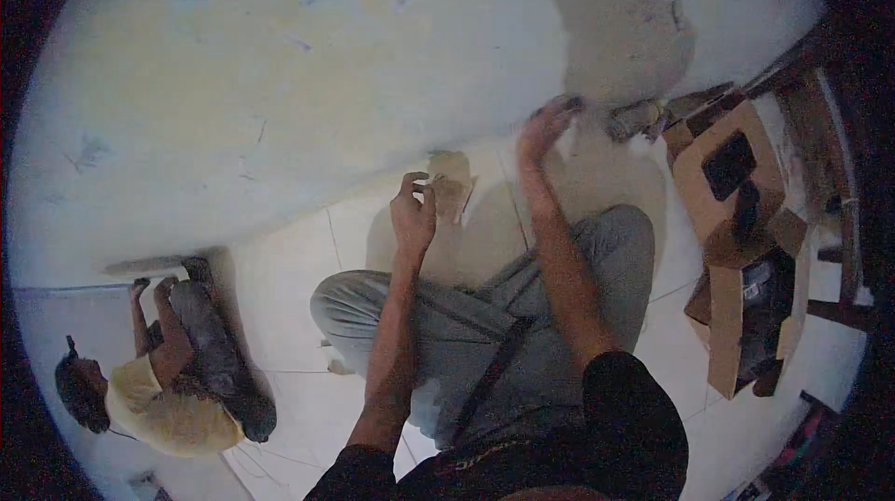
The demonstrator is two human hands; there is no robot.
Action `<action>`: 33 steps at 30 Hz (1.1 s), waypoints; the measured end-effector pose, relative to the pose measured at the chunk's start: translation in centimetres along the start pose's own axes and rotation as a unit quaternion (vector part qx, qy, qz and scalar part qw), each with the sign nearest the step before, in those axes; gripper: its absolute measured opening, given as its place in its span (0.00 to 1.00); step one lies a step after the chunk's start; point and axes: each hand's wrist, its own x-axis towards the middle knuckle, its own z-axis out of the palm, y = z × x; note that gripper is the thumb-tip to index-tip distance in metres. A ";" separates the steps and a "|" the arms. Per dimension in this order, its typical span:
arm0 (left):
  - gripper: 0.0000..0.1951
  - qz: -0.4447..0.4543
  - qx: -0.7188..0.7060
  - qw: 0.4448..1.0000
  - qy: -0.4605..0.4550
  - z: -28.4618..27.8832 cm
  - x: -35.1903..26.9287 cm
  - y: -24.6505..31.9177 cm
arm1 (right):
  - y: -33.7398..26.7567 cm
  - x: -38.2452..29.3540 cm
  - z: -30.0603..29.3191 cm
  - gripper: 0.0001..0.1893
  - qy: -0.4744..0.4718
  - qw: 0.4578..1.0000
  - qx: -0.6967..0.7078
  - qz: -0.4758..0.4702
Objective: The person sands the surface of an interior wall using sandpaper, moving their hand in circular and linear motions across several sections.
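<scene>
My left hand (414,216) is raised in front of my crossed legs, its thumb and fingers curled towards each other. Whether something thin sits between those fingertips is too dim to tell. Further up and to the right, my right hand (549,127) reaches close to the foot of the scuffed pale wall (377,60). It is blurred, the fingers bent towards the right, and I cannot make out anything in it. Shadows of my head and arms fall on the tiled floor (294,242) and on the wall. My knees, in grey trousers (475,347), lie below both hands.
At right stands an open cardboard box (726,340) with dark items inside; its raised flap (762,130) bears a black patch. Small clutter (633,122) lies by the wall. A person in a yellow shirt (171,413) sits at left, hands near the wall.
</scene>
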 end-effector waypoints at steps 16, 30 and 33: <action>0.11 -0.007 -0.004 1.000 0.015 0.0 0.0 0.5 | -6.2 -8.8 3.5 0.44 -0.124 0.991 -0.042 0.002; 0.11 0.000 0.001 1.000 0.010 -0.5 -0.1 1.4 | -6.3 -13.3 2.8 0.46 -0.288 0.946 -0.140 -0.049; 0.11 0.008 0.022 0.999 0.027 -0.4 0.0 1.0 | -6.6 -9.9 2.7 0.44 -0.233 0.963 -0.118 -0.062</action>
